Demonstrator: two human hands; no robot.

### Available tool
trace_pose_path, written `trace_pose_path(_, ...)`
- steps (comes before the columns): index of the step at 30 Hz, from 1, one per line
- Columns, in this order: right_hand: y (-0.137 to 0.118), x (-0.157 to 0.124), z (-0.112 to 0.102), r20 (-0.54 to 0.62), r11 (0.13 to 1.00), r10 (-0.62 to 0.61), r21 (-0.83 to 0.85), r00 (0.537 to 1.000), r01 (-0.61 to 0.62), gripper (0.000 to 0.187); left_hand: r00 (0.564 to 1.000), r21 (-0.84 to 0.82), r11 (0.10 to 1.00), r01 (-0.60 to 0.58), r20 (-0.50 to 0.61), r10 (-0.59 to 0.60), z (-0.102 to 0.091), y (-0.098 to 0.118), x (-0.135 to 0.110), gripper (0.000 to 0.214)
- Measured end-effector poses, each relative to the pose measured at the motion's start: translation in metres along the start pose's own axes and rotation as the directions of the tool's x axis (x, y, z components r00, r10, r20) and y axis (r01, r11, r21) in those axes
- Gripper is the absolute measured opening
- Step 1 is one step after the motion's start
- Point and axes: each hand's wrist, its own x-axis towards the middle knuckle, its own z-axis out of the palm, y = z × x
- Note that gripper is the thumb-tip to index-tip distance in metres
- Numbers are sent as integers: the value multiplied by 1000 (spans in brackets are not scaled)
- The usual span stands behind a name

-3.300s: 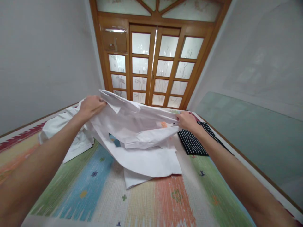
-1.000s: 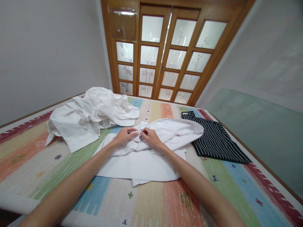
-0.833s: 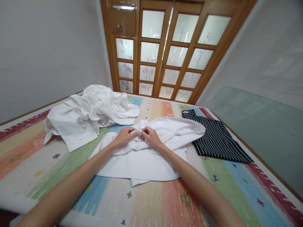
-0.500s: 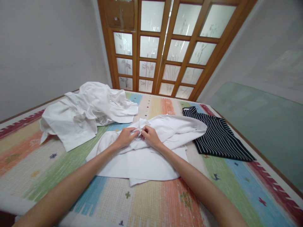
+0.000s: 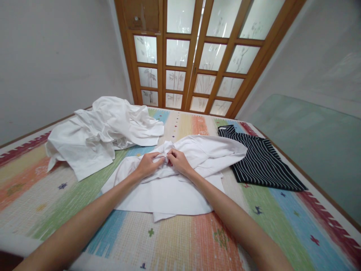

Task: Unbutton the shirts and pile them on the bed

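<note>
A white shirt [image 5: 180, 195] lies spread in front of me, its sleeves out to the sides and its hem toward me. My left hand [image 5: 149, 164] pinches the bunched cloth near the shirt's collar with thumb and fingers. Close beside it, my right hand [image 5: 178, 161] grips the same gathered spot, fingers curled. The small detail between my fingertips is too hidden to make out. The shirt's right sleeve reaches over to the edge of a folded black-and-white striped garment [image 5: 262, 162].
A crumpled heap of white cloth [image 5: 104, 131] lies at the back left. Everything rests on a colourful striped cover [image 5: 135, 237] with small woven figures. Beyond it stand wooden doors with glass panes [image 5: 177, 52]; a pale green panel [image 5: 310, 143] leans along the right side.
The view has shifted very slightly. Both hands stay at the same place on the shirt, with only small finger movement; the garments lie as before.
</note>
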Motion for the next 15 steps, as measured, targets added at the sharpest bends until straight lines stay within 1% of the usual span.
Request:
trace_pose_path(3, 0, 0, 0, 33, 999, 9, 41, 999, -10, 21, 1000, 0, 1000, -7, 8, 7, 1, 2, -1, 29)
trace_pose_path(6, -1, -1, -1, 48, 1000, -22, 10, 999, 21, 26, 1000, -10, 1000, -24, 20, 24, 1, 3, -2, 29)
trace_pose_path(9, 0, -1, -1, 36, 999, -48, -13, 998, 49, 25, 1000, 1, 1000, -23, 2, 23, 1, 2, -3, 29)
trace_pose_path(12, 1, 0, 0, -3, 999, -33, -29, 999, 33, 24, 999, -6, 1000, 1, -36, -1, 3, 2, -4, 27)
trace_pose_path(15, 3, 0, 2, -99, 1000, 5, -25, 995, -8, 23, 999, -26, 1000, 14, -50, -15, 4, 4, -6, 27)
